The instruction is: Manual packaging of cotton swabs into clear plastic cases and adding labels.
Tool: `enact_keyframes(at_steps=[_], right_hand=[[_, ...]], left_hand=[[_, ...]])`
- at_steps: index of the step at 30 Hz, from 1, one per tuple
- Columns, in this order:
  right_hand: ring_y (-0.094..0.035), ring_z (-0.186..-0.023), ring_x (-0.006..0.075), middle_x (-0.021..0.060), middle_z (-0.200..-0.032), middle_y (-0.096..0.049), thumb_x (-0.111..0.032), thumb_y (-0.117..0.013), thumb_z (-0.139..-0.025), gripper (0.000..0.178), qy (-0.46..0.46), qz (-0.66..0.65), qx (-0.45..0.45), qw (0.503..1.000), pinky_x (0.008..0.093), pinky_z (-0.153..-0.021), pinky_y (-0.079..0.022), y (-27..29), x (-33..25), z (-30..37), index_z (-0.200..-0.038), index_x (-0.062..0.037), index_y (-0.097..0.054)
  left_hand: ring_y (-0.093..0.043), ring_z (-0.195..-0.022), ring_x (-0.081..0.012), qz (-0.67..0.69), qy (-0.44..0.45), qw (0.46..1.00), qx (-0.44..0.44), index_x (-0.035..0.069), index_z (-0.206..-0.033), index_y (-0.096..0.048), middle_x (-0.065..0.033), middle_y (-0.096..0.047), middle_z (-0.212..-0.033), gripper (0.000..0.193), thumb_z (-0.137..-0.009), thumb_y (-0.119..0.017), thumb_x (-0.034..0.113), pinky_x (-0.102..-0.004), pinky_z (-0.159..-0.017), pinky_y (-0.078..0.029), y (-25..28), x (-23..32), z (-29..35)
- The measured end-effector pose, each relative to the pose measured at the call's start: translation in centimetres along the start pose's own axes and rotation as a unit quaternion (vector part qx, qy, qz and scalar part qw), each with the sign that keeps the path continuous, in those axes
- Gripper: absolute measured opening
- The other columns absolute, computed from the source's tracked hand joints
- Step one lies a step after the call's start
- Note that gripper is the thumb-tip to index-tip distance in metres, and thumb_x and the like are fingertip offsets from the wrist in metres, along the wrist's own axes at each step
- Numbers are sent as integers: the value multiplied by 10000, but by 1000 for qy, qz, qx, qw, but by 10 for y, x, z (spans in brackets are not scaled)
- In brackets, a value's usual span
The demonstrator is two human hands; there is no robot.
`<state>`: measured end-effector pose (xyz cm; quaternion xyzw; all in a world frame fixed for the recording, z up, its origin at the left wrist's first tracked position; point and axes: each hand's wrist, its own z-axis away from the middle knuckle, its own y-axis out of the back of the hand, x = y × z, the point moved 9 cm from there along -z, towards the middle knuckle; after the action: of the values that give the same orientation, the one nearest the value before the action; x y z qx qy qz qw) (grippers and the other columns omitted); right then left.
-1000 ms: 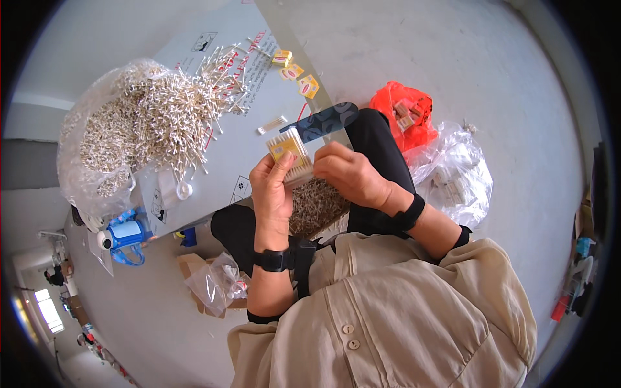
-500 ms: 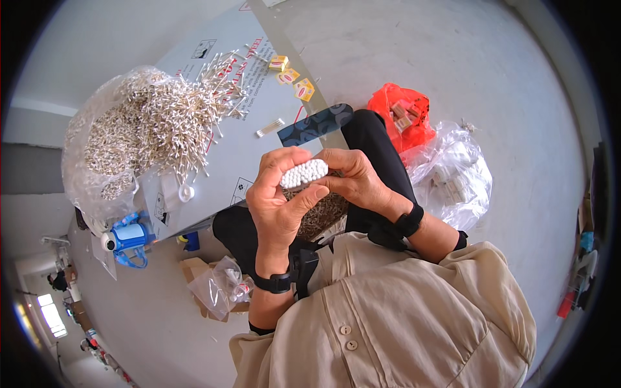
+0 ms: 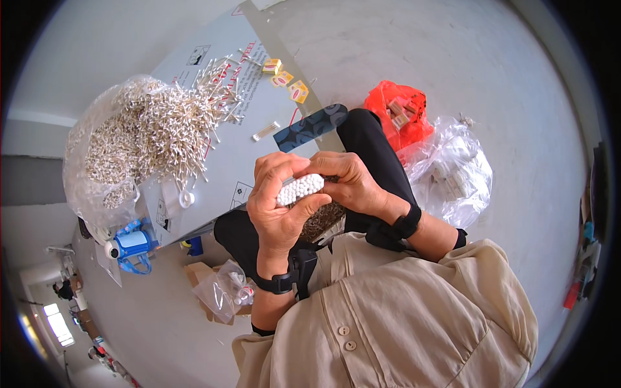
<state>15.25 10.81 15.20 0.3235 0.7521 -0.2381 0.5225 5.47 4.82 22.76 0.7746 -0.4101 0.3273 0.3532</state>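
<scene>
A tight bundle of cotton swabs (image 3: 300,189) sits between my two hands, its white tips facing me. My left hand (image 3: 277,200) is wrapped round the bundle's left side, with the thumb below it. From the right, my right hand (image 3: 352,181) presses its fingers against the bundle's other end. On the table beyond lies a large loose heap of cotton swabs (image 3: 155,129), part of it inside a clear plastic bag (image 3: 81,139). A few swabs in a small row (image 3: 265,131) lie apart, next to a dark patterned strip (image 3: 310,128).
Small yellow boxes (image 3: 297,92) lie near the table's (image 3: 220,174) far right edge. A red bag (image 3: 407,107) and a clear bag of packs (image 3: 453,171) stand on the floor at right. A blue bottle (image 3: 132,244) is at left, above a cardboard box (image 3: 200,275) with plastic.
The bundle has tilted slightly and shifted a little left between my hands. My right fingers have moved over its upper right end. The whole view has shifted a bit.
</scene>
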Motion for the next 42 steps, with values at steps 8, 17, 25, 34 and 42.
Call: enact_keyframes(at_steps=[8, 17, 25, 34, 42], right_hand=[[-622, -800, 248, 96, -852, -647, 1, -727, -757, 235, 24, 14, -3, 1000, 336, -708, -504, -2, 1, 2, -985, 5, -670], [-656, -837, 220, 96, -924, -686, 9, -709, -769, 255, 2, 3, 1, 1000, 321, -746, -518, 6, -3, 1, -1023, -19, -701], [-657, -844, 233, 104, -915, -682, 9, -710, -773, 262, 3, 2, 3, 1000, 328, -752, -522, 6, -4, 0, -1034, -16, -700], [-657, -846, 261, 118, -919, -672, 11, -729, -751, 280, 10, 10, -9, 1000, 345, -731, -530, 1, -4, 2, -1027, -3, -687], [-658, -880, 285, 128, -994, -664, 5, -742, -743, 298, 34, 27, 0, 999, 352, -756, -533, 0, -10, 2, -1035, -3, -683]], left_hand=[[-594, -955, -265, -33, -20, 998, -54, 31, -927, -698, -59, -693, -917, 351, -685, -852, 234, -375, -874, -484, -5, -6, 5], [-596, -976, -267, -57, -50, 995, -62, 21, -949, -713, -62, -694, -992, 409, -698, -833, 322, -376, -875, -490, 12, 1, 1], [-600, -949, -270, -48, -49, 997, -28, 40, -933, -714, -46, -693, -910, 370, -691, -842, 290, -382, -856, -496, 10, 6, -2], [-604, -936, -268, -43, -72, 994, -74, 46, -934, -700, -48, -691, -926, 355, -686, -853, 249, -385, -858, -495, 0, 2, 6], [-599, -943, -262, -42, -63, 994, -75, 54, -909, -712, -40, -700, -901, 306, -707, -845, 241, -378, -855, -496, -4, 3, 4]])
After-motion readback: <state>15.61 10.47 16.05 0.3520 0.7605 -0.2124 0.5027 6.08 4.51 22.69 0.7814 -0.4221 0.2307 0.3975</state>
